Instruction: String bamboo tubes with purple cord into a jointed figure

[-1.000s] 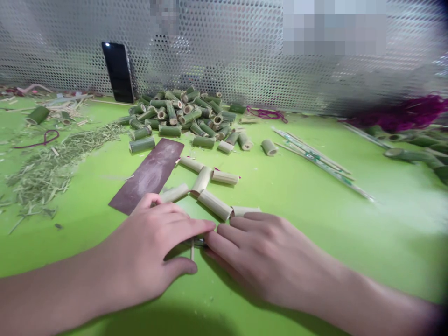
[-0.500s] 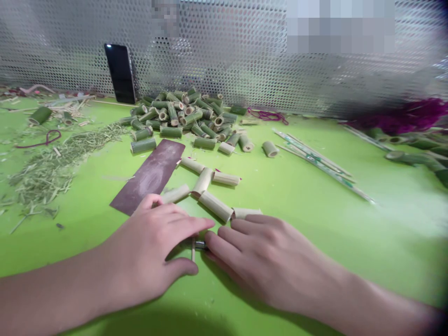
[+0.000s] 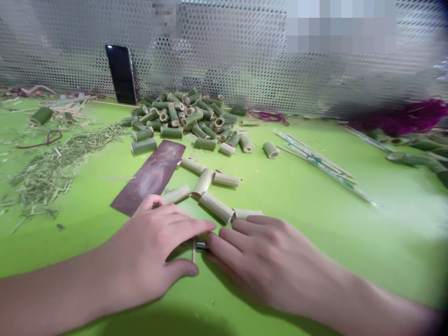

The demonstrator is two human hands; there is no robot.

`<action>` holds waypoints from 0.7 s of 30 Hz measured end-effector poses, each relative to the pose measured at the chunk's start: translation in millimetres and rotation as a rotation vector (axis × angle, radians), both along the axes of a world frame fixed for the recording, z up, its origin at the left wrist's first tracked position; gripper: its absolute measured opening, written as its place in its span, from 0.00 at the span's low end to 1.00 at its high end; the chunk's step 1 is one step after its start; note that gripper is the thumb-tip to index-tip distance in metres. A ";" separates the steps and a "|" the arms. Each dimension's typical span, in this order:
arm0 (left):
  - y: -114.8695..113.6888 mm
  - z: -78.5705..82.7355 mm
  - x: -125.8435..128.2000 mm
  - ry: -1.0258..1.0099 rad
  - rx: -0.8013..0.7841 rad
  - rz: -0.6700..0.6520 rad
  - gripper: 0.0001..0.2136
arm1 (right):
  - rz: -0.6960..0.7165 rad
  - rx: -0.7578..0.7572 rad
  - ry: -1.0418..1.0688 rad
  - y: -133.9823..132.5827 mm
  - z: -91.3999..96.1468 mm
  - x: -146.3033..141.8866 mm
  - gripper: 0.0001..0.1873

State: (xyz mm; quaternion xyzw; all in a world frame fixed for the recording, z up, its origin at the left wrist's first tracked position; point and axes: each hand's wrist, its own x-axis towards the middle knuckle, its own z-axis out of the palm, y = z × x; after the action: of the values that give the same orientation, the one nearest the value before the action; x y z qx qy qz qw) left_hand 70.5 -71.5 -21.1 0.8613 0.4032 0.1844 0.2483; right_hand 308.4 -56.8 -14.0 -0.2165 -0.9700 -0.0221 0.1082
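Note:
My left hand [image 3: 154, 247] rests low over the table, its index finger stretched forward and thumb apart below. A thin wooden stick [image 3: 193, 251] spans the gap between that thumb and the fingers above. My right hand [image 3: 262, 254] is closed around a small tool with a shiny metal end [image 3: 201, 246], which points at the stick; the rest of it is hidden under the fingers. Just beyond both hands lie peeled bamboo pieces joined end to end [image 3: 216, 206], roughly shaped like a figure. My left fingertips are close to one pale peeled piece [image 3: 177, 194].
Brown sandpaper [image 3: 149, 177] lies left of the peeled pieces. Farther back are a heap of green bamboo tubes [image 3: 191, 116], a phone [image 3: 121, 74] leaning on the perforated metal panel [image 3: 238, 60], green shavings [image 3: 52, 172], packaged sticks [image 3: 322, 165] and purple cord [image 3: 402, 116].
Both hands keep nearly the same pose. A little more of the metal end shows beside the stick, and the view has shifted slightly.

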 end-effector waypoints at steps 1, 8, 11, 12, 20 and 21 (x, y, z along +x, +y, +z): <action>0.2 0.1 0.1 -0.001 -0.002 -0.001 0.26 | 0.001 -0.004 0.000 -0.2 0.1 0.2 0.08; 0.6 -0.2 -1.2 -0.002 -0.006 -0.009 0.26 | -0.013 -0.021 -0.025 0.2 0.4 0.6 0.08; -1.1 -0.9 -0.9 0.006 -0.001 -0.012 0.25 | 0.003 -0.067 -0.048 1.4 1.7 0.9 0.08; -1.8 -1.1 -0.6 0.011 0.007 -0.012 0.25 | 0.009 -0.089 -0.061 1.6 2.3 1.0 0.08; -4.1 -0.8 -0.4 0.055 0.056 -0.010 0.27 | 0.022 -0.131 -0.116 2.1 0.7 -0.8 0.09; -4.0 -0.7 -0.5 0.061 0.055 -0.006 0.27 | 0.027 -0.139 -0.108 2.7 0.0 -1.1 0.09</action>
State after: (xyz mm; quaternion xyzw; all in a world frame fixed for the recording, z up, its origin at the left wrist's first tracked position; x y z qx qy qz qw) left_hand 70.0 -75.5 -21.8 0.8742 0.4028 0.1685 0.2127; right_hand 307.3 -54.1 -14.0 -0.2091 -0.9764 0.0352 0.0404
